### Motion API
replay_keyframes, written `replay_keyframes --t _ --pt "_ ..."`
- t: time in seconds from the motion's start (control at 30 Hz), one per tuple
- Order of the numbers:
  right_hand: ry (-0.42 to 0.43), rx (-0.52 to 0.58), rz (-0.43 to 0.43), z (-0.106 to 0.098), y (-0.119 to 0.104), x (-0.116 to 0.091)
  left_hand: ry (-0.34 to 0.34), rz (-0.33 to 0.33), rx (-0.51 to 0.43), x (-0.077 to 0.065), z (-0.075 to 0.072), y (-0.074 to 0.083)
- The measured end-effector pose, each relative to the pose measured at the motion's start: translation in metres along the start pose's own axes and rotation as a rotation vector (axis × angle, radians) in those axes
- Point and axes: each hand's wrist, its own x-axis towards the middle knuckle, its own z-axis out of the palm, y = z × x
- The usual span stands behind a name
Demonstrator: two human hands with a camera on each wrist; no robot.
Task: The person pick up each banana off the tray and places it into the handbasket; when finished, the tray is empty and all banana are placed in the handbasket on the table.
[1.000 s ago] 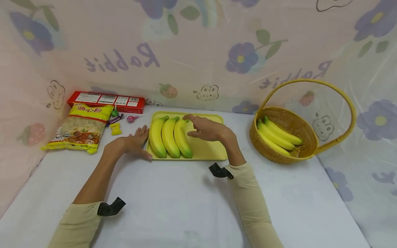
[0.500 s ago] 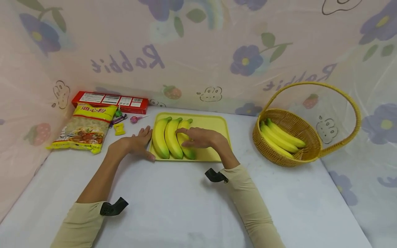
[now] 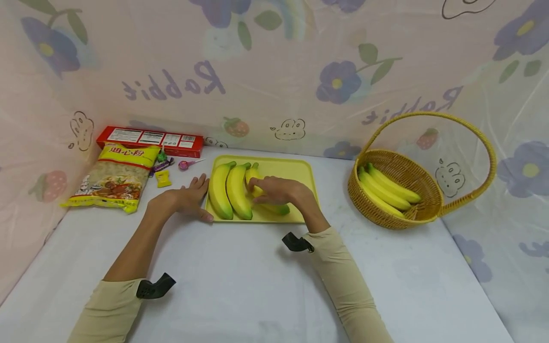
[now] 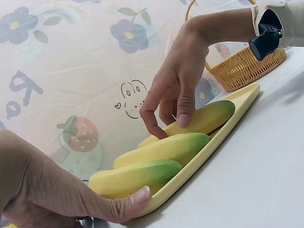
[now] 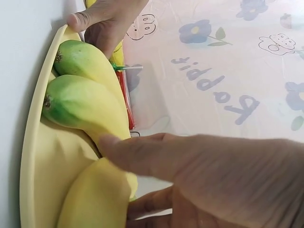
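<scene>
A yellow tray (image 3: 296,171) lies on the white cloth. Two bananas (image 3: 220,190) (image 3: 238,190) lie side by side in its left part, stems away from me. Beside them my right hand (image 3: 276,190) grips a third banana (image 3: 279,209), thumb on the near side and fingers on the far side, as the right wrist view shows. This banana slants, its green tip pointing right, and the hand covers its middle. My left hand (image 3: 182,200) rests at the tray's left edge with fingers extended; in the left wrist view its thumb (image 4: 140,195) is right at the tray rim.
At right stands a wicker basket (image 3: 377,209) with a tall handle and several bananas (image 3: 386,190) inside. Back left are a red box (image 3: 150,140), a pasta bag (image 3: 116,176), a lollipop (image 3: 184,165) and small wrapped candies (image 3: 163,179).
My right hand has come down onto the third banana and gripped it. That banana's green tip has swung to the right, away from the other two. My left hand has stayed at the tray's edge.
</scene>
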Motion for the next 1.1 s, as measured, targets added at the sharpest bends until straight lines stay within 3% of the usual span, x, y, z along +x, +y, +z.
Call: replay_keyframes --t 0.57,1.1 --pt "0.004 -0.052 0.064 -0.009 0.003 -0.013 -0.008 0.006 0.002 0.002 0.0 -0.001" --pt "0.051 0.021 0.054 -0.025 0.014 -0.036 -0.005 -0.004 0.012 0.002 0.0 -0.001"
